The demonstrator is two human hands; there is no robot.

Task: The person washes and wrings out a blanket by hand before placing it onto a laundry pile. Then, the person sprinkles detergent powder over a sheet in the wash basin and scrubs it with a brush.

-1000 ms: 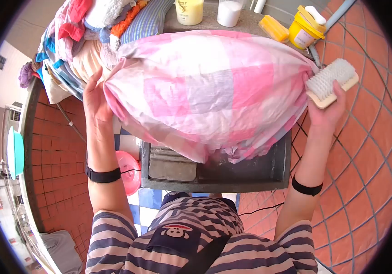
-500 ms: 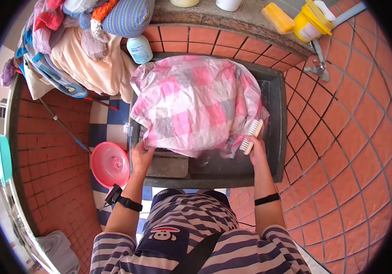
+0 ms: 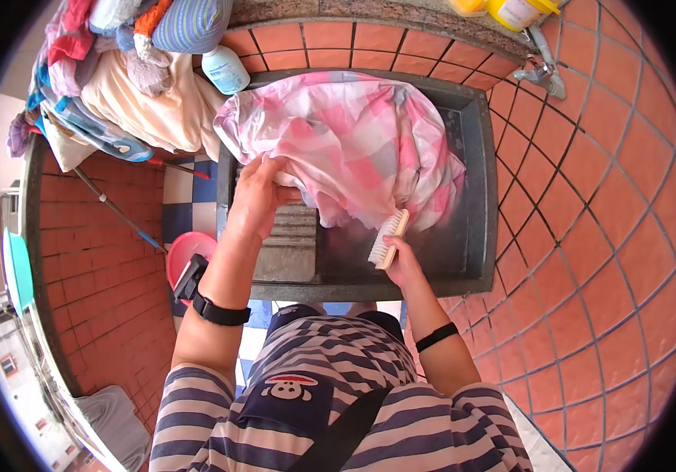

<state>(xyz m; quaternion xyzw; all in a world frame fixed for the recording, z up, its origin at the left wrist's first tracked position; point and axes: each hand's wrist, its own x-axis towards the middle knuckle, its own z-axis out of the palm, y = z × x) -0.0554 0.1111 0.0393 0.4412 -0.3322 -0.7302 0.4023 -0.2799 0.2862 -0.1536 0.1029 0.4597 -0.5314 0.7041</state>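
A wet pink, white and grey checked cloth [image 3: 338,134] lies heaped in a dark stone sink [image 3: 483,197]. My left hand [image 3: 255,197] grips the cloth's front left edge and lifts it over a ridged washboard [image 3: 287,244] built into the sink. In my right hand [image 3: 405,263] is a scrubbing brush [image 3: 389,238] with a pale back and white bristles facing left. The brush is at the cloth's front edge; I cannot tell whether they touch. Part of the sink floor is hidden under the cloth.
A white-and-blue bottle [image 3: 225,71] stands behind the sink's left corner, beside piled laundry [image 3: 145,94]. A tap [image 3: 543,77] juts from the right wall. A pink basin [image 3: 188,252] sits on the floor at left. A yellow bucket [image 3: 515,12] is on the ledge.
My left hand has moved up and right, raising the cloth's front edge and uncovering more washboard. My right hand and the brush have shifted left, away from the cloth's right side.
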